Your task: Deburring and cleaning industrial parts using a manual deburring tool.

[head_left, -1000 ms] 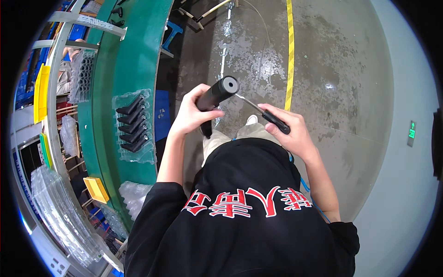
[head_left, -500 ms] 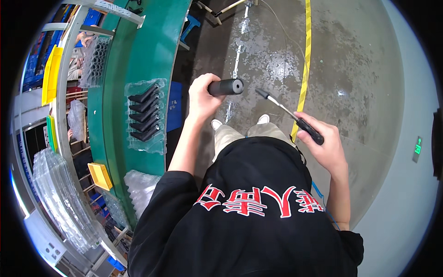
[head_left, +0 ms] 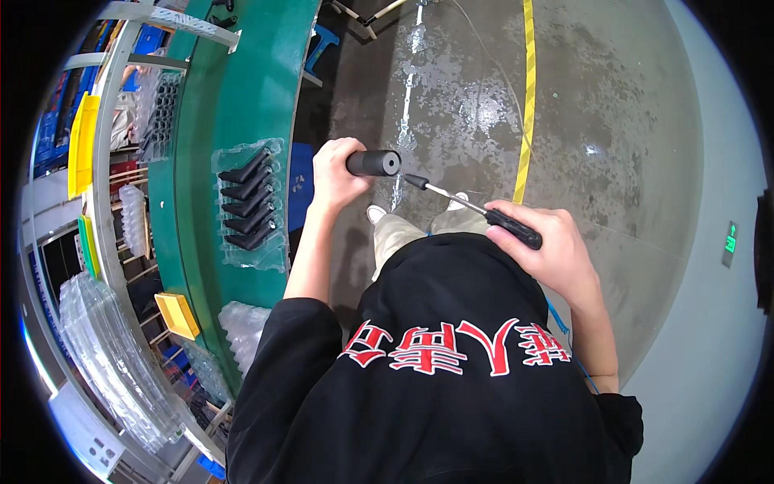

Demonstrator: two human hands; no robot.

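Observation:
My left hand (head_left: pixel 333 175) is closed round a black cylindrical part (head_left: pixel 372 163), whose round end with a small centre hole faces right. My right hand (head_left: pixel 555 252) grips the black handle of a screwdriver-like tool (head_left: pixel 455 198). Its thin metal shaft points up and left and ends in a black tapered tip. That tip is close to the cylinder's end; a small gap seems to lie between them. On the green workbench to the left, several black angled parts (head_left: pixel 250 206) lie in a clear plastic tray (head_left: pixel 274 256).
The green workbench (head_left: pixel 254 97) runs along my left, beside a metal rack (head_left: pixel 113 153) with yellow bins (head_left: pixel 177 315) and stacked clear trays (head_left: pixel 105 355). A blue bin (head_left: pixel 301 181) stands by the bench. Yellow tape (head_left: pixel 528 105) crosses the floor; a wall (head_left: pixel 709 323) is at right.
My right hand has moved left with the tool, bringing its tip nearer to the cylinder's end. My left hand and the cylinder have shifted slightly left and down.

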